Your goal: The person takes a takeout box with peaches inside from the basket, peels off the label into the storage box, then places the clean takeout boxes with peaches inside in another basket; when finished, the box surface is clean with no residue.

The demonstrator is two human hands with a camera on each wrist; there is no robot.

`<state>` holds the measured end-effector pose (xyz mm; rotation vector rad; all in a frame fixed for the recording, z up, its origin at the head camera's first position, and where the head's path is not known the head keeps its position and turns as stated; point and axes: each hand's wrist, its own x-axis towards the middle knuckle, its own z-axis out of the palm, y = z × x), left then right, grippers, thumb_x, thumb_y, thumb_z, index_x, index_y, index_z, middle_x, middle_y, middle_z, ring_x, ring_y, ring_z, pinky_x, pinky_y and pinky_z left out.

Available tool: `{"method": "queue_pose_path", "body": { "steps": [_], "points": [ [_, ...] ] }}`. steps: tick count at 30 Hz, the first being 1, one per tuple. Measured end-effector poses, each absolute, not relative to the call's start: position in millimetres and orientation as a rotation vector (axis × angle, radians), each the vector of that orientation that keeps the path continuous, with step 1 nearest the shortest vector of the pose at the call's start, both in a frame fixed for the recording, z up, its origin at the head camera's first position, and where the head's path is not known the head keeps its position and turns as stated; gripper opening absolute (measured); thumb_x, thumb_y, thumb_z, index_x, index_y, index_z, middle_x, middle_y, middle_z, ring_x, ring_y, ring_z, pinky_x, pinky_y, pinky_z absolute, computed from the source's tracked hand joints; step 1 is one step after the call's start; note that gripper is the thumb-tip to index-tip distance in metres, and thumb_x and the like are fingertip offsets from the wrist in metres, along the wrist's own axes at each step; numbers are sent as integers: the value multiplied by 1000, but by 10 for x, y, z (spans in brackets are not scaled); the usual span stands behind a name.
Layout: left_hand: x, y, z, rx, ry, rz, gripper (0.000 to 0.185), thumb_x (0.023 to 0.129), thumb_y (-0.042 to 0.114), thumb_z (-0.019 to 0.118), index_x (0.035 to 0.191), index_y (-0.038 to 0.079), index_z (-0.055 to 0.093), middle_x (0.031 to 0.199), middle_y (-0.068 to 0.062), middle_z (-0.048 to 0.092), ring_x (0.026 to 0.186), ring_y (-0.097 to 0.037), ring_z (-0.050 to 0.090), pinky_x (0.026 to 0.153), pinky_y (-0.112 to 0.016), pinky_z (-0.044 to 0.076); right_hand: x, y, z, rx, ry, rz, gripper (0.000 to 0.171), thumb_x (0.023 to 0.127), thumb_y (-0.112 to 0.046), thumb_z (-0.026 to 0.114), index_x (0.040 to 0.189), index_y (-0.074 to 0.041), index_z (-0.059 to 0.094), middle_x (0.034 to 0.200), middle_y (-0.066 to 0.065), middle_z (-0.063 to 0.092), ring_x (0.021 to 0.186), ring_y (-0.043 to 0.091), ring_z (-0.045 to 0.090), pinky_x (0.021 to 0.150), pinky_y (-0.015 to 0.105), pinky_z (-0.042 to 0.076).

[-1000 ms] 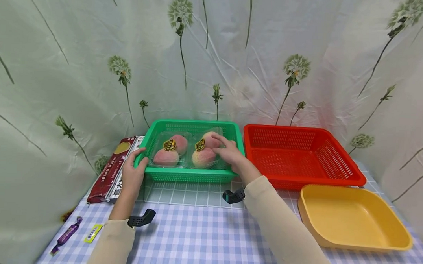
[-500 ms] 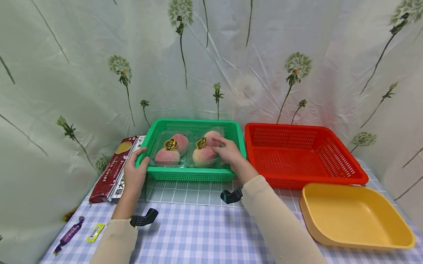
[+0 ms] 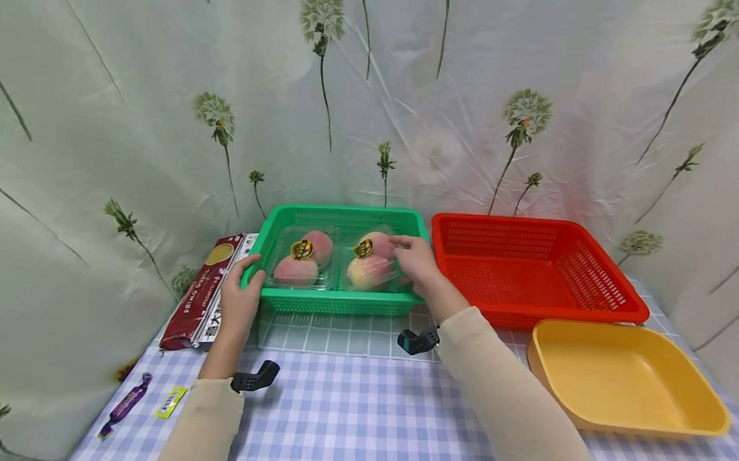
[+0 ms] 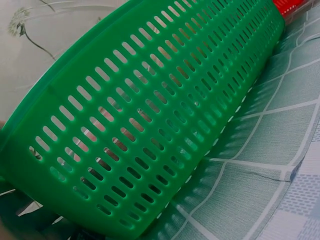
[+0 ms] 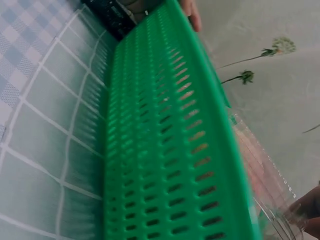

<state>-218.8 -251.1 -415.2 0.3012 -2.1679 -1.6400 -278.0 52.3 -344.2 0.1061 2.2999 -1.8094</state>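
A green slotted basket [image 3: 342, 297] holds two clear plastic packs of peaches, each with a round black-and-gold sticker. My left hand [image 3: 240, 304] grips the basket's left rim, thumb inside. My right hand [image 3: 419, 261] holds the right-hand pack of peaches [image 3: 367, 273] by its right side. In the right wrist view, a clear edge of this pack [image 5: 262, 170] shows above the rim, fingers at its end. The left pack of peaches [image 3: 296, 271] lies flat in the basket. The left wrist view is filled by the basket's slotted front wall [image 4: 150, 100].
A red basket [image 3: 539, 311] stands right of the green one, with a yellow tray [image 3: 629, 379] in front of it. Spaghetti packages [image 3: 202, 292] lie at the left. Nearer me are a purple-wrapped candy [image 3: 126, 405] and a small yellow packet [image 3: 171, 402]. A floral curtain hangs behind.
My right hand has moved a little to the right, and the right-hand pack of peaches has shifted right with it inside the basket. My left hand stays on the rim.
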Motion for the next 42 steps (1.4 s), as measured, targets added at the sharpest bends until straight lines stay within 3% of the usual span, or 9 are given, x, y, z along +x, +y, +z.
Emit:
{"method": "queue_pose_path", "body": {
  "steps": [4, 9, 17, 21, 25, 28, 32, 36, 42],
  "points": [
    [-2209, -2526, -4132, 293, -2170, -1622, 41, 100, 19, 53, 141, 13, 54, 153, -12, 44, 138, -30, 42, 116, -55, 36, -2771, 564, -3398, 109, 2340, -1806, 43, 101, -7, 42, 141, -14, 57, 146, 10, 52, 90, 19, 50, 79, 43, 56],
    [-2210, -2535, -4124, 310, -2188, -1622, 42, 101, 20, 53, 142, 14, 53, 154, -11, 43, 140, -29, 40, 117, -55, 35, -2740, 561, -3376, 126, 2390, -1839, 45, 98, -3, 42, 136, -14, 63, 138, 11, 56, 51, 11, 37, 50, 24, 43],
    [-2208, -2511, -4139, 315, -2190, -1629, 41, 101, 20, 53, 142, 15, 54, 154, -10, 43, 142, -30, 39, 117, -55, 34, -2647, 565, -3352, 204, 2458, -1878, 43, 97, -6, 42, 132, -15, 66, 127, 12, 58, 45, 13, 34, 47, 22, 34],
    [-2206, -2492, -4161, 301, -2200, -1637, 41, 101, 18, 53, 142, 14, 54, 155, -10, 43, 143, -30, 39, 117, -54, 34, -2582, 620, -3304, 246, 2435, -1963, 42, 97, -5, 41, 130, -13, 67, 129, 12, 56, 44, 12, 35, 46, 20, 34],
    [-2210, -2477, -4167, 282, -2199, -1641, 41, 101, 19, 52, 142, 14, 53, 154, -10, 43, 143, -30, 39, 117, -54, 35, -2526, 717, -3203, 213, 2397, -2067, 41, 97, -5, 42, 130, -11, 67, 137, 13, 55, 55, 12, 43, 50, 18, 42],
    [-2217, -2476, -4163, 276, -2197, -1629, 41, 102, 19, 52, 142, 14, 53, 154, -9, 44, 144, -30, 38, 118, -54, 34, -2486, 801, -3141, 197, 2333, -2111, 40, 99, -7, 44, 131, -14, 67, 140, 13, 55, 84, 16, 56, 58, 21, 48],
    [-2216, -2481, -4162, 276, -2203, -1631, 41, 102, 19, 52, 143, 14, 53, 154, -9, 44, 144, -30, 39, 118, -53, 35, -2401, 935, -3123, 195, 2245, -2144, 39, 102, -12, 43, 134, -16, 65, 147, 7, 51, 125, 24, 55, 80, 30, 54],
    [-2202, -2497, -4154, 290, -2218, -1654, 43, 102, 20, 52, 144, 16, 52, 156, -8, 41, 145, -30, 37, 118, -53, 34, -2286, 1068, -3162, 136, 2142, -2197, 39, 103, -12, 42, 137, -14, 62, 153, 4, 47, 135, 26, 52, 105, 46, 50],
    [-2190, -2540, -4130, 308, -2253, -1680, 47, 102, 24, 52, 149, 19, 48, 160, -6, 37, 149, -29, 32, 120, -53, 30, -2099, 1235, -3239, -2, 2036, -2239, 38, 104, -17, 47, 140, -15, 59, 150, 4, 52, 134, 24, 55, 107, 48, 47]
  ]
}}
